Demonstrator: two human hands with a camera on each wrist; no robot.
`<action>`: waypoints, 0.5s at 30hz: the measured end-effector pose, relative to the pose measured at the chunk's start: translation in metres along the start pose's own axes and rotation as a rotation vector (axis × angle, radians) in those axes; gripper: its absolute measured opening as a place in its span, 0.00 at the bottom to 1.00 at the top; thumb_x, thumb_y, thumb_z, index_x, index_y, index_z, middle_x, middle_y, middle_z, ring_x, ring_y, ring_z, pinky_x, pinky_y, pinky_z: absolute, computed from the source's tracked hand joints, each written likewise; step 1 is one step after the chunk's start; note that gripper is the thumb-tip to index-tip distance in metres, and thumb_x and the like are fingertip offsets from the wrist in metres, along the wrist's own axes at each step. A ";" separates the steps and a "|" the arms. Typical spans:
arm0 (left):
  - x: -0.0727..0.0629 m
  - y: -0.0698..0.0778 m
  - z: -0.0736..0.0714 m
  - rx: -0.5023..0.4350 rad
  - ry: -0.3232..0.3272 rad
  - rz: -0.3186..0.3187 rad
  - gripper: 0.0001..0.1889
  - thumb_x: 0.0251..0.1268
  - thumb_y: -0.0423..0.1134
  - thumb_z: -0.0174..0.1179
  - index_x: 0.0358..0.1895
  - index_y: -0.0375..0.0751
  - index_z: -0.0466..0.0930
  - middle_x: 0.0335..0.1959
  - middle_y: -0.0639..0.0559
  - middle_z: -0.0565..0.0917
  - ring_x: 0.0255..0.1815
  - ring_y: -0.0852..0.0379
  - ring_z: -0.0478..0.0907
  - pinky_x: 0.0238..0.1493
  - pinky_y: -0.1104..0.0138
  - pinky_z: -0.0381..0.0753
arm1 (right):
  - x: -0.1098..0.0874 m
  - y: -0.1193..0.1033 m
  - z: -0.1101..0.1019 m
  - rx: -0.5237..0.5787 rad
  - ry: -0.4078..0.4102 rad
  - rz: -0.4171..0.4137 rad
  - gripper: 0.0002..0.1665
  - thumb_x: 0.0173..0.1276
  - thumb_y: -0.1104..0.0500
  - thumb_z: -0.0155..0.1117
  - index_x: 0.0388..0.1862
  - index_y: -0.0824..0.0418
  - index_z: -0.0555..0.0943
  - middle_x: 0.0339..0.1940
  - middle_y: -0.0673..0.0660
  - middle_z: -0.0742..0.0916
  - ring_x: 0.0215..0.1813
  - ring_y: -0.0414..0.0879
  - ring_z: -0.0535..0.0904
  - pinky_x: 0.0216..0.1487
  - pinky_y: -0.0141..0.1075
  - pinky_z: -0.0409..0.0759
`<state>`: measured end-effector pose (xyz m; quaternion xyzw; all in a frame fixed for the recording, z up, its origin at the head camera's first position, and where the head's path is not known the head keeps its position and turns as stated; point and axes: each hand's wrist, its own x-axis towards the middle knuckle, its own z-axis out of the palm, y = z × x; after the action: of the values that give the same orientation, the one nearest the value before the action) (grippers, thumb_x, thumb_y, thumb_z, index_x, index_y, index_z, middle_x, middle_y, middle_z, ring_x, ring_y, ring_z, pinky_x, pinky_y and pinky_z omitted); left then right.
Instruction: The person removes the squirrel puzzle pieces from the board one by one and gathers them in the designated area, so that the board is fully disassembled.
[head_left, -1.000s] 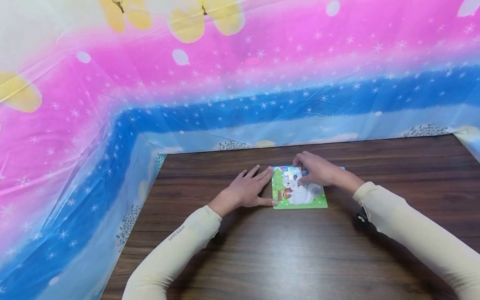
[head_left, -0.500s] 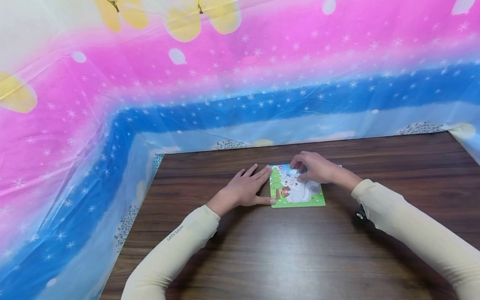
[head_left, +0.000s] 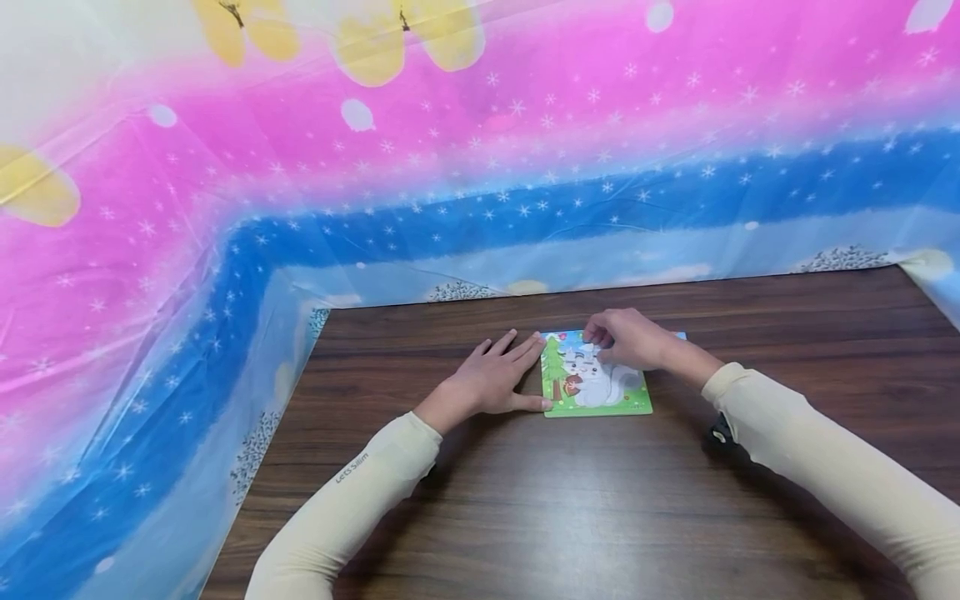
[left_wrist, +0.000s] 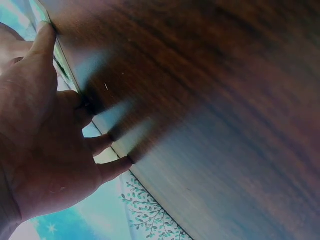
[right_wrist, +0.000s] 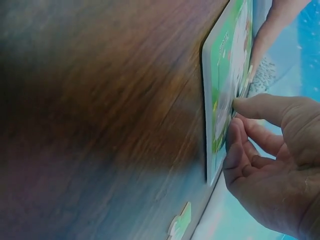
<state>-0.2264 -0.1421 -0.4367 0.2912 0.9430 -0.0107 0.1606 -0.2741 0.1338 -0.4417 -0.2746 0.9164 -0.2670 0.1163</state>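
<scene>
A jigsaw puzzle board (head_left: 600, 392) with a white squirrel, a green tree and a green border lies flat on the table. My left hand (head_left: 491, 379) rests at its left side, fingers spread and straight, with the thumb and a fingertip on the board's edge. Over the upper right of the board, my right hand (head_left: 633, 340) has its fingers curled. In the right wrist view, thumb and forefinger of the right hand (right_wrist: 280, 155) pinch a thin puzzle piece (right_wrist: 233, 114) against the board's face; most of that piece is hidden by the fingertips.
A loose puzzle piece (right_wrist: 181, 222) lies on the table beyond the board; in the head view only a blue bit (head_left: 681, 335) shows behind the right wrist. The brown wooden table (head_left: 585, 500) meets a pink and blue patterned cloth (head_left: 420, 225) at the back and left.
A light piece with a dark gap beside it at the squirrel's head a second ago now lies in the picture there. The right hand has shifted slightly; the left hand stays put.
</scene>
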 end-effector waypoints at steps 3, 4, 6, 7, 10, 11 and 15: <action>0.000 0.000 0.001 0.003 0.002 0.005 0.53 0.72 0.78 0.48 0.89 0.57 0.36 0.91 0.58 0.41 0.92 0.45 0.38 0.87 0.40 0.48 | -0.002 -0.002 0.001 0.000 0.011 0.007 0.17 0.67 0.70 0.71 0.55 0.66 0.84 0.51 0.62 0.88 0.54 0.53 0.86 0.59 0.49 0.87; 0.000 0.000 0.001 0.003 0.002 0.007 0.53 0.72 0.78 0.48 0.89 0.57 0.36 0.91 0.58 0.41 0.92 0.45 0.38 0.87 0.40 0.48 | -0.002 -0.002 0.001 -0.002 0.014 0.008 0.17 0.67 0.70 0.71 0.55 0.66 0.84 0.51 0.62 0.88 0.54 0.53 0.86 0.59 0.49 0.87; 0.000 0.000 0.001 0.004 0.003 0.009 0.53 0.72 0.78 0.48 0.89 0.57 0.36 0.91 0.58 0.41 0.92 0.45 0.38 0.87 0.40 0.48 | -0.003 -0.003 0.002 -0.007 0.022 0.011 0.16 0.68 0.69 0.71 0.54 0.66 0.85 0.50 0.62 0.88 0.53 0.53 0.86 0.57 0.49 0.87; 0.000 -0.001 0.001 0.007 0.003 0.007 0.53 0.72 0.78 0.48 0.89 0.57 0.36 0.91 0.58 0.41 0.92 0.45 0.38 0.87 0.40 0.48 | -0.003 -0.004 0.002 -0.009 0.026 0.010 0.16 0.68 0.69 0.71 0.54 0.65 0.85 0.49 0.61 0.88 0.52 0.53 0.86 0.57 0.49 0.87; -0.001 -0.001 0.001 0.005 0.002 0.001 0.54 0.72 0.78 0.48 0.89 0.57 0.36 0.91 0.58 0.41 0.92 0.45 0.38 0.88 0.40 0.48 | -0.002 -0.005 0.003 -0.014 0.036 0.011 0.15 0.68 0.69 0.71 0.53 0.64 0.86 0.46 0.59 0.89 0.49 0.50 0.85 0.53 0.47 0.86; -0.001 -0.001 0.001 0.006 0.003 0.000 0.54 0.72 0.78 0.48 0.89 0.57 0.36 0.91 0.58 0.41 0.92 0.45 0.38 0.87 0.40 0.48 | -0.002 -0.005 0.003 -0.013 0.038 0.012 0.15 0.68 0.70 0.71 0.53 0.64 0.86 0.44 0.59 0.89 0.48 0.50 0.84 0.52 0.46 0.85; 0.000 -0.001 0.001 0.011 0.009 0.002 0.53 0.72 0.78 0.48 0.89 0.57 0.37 0.91 0.58 0.41 0.92 0.45 0.39 0.87 0.41 0.49 | -0.001 -0.002 0.003 0.003 0.035 0.012 0.14 0.67 0.70 0.70 0.51 0.63 0.86 0.41 0.57 0.88 0.44 0.47 0.82 0.48 0.43 0.83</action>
<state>-0.2261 -0.1430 -0.4378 0.2929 0.9434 -0.0143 0.1549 -0.2712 0.1312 -0.4428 -0.2645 0.9195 -0.2723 0.1021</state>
